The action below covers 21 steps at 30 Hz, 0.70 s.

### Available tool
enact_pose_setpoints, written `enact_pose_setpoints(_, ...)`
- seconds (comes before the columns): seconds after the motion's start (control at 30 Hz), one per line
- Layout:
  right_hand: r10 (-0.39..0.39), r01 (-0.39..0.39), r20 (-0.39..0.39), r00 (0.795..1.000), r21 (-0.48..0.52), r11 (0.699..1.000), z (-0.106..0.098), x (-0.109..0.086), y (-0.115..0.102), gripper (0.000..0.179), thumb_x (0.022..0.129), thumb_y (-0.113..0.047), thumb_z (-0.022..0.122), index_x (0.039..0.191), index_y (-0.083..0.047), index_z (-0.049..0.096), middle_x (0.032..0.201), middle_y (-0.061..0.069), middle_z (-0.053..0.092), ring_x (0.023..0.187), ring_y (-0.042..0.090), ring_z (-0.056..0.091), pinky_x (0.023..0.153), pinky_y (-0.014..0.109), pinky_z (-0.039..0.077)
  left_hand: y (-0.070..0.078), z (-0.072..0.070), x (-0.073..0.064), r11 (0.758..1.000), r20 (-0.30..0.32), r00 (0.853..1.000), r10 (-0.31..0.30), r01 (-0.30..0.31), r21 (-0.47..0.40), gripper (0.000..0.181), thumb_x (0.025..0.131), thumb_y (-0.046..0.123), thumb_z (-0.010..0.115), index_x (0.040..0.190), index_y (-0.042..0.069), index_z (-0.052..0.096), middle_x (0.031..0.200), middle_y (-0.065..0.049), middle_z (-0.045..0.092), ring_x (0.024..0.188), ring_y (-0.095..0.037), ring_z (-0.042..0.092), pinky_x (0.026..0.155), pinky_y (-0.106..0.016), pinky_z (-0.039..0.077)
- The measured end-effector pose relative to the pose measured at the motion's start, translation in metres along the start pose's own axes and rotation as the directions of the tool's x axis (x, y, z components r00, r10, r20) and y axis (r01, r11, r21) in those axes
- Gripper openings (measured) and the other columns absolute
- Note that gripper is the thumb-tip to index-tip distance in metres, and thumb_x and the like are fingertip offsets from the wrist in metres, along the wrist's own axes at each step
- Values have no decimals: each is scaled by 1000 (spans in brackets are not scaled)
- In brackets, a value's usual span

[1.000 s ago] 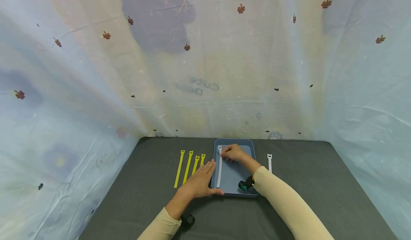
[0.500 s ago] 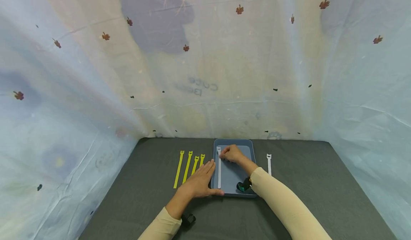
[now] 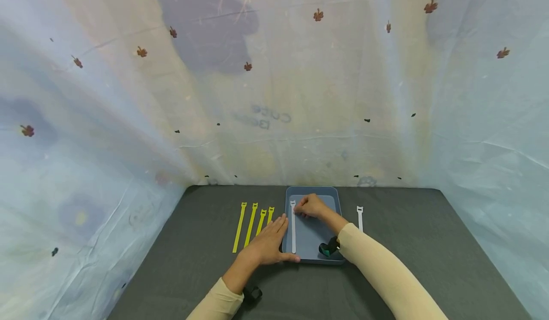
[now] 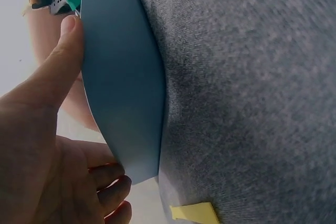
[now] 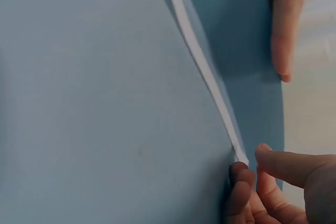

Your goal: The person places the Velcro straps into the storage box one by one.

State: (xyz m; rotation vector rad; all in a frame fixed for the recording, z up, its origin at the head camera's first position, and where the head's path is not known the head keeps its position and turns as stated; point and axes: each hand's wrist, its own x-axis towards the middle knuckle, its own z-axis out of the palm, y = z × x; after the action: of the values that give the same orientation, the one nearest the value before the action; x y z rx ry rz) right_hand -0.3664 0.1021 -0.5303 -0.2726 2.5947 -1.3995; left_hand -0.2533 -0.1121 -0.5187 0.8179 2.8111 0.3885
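Note:
A blue-grey tray (image 3: 315,229) lies on the dark cloth. Along its left side stretches a white hook-and-loop cable tie (image 3: 293,232), slotted head at the far end. My right hand (image 3: 312,205) reaches into the tray and pinches this tie close to its head; in the right wrist view the curled fingers cover the end of the tie (image 5: 202,64). My left hand (image 3: 267,244) rests against the tray's near left corner, fingers extended along the left wall and thumb on the near rim. In the left wrist view that thumb (image 4: 65,40) touches the rim.
Several yellow cable ties (image 3: 238,227) lie side by side left of the tray, some partly behind my left hand. Right of the tray is another white tie (image 3: 360,217), its lower part hidden by my right sleeve (image 3: 381,263). A patterned sheet (image 3: 274,91) hangs behind the table.
The head end of the white tie in the tray has come down slightly towards me, and the tie now lies straighter along the left side. Both hands have stayed nearly in place.

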Motion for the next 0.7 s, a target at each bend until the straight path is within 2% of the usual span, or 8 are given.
enact_pose_setpoints(0.23,-12,11,35,999,32,999,-19,-15,-9,13,99,-8,76,94,2,71,79,10,71,74,29,72,66,36,63,0,0,0,1000,-3,1000,-6,6,-5,123,89,77,70,170,1,19,179,-17,13,165,-32,17,133,-51,20)
enact_pose_setpoints(0.43,-48,46,31,998,54,997,-39,-29,-9,13,101,-12,76,98,0,72,83,10,72,86,43,72,70,42,61,0,0,0,1000,-1,1000,-9,9,-7,124,89,78,70,171,1,18,179,-17,12,165,-33,16,133,-51,20)
enact_pose_setpoints(0.7,-82,83,-16,996,40,996,-62,-45,1,17,105,-18,73,103,-2,71,101,25,74,94,44,72,82,50,63,2,0,0,1000,-4,1000,-17,17,-8,125,88,77,72,170,0,19,179,-18,13,165,-33,17,133,-51,21)
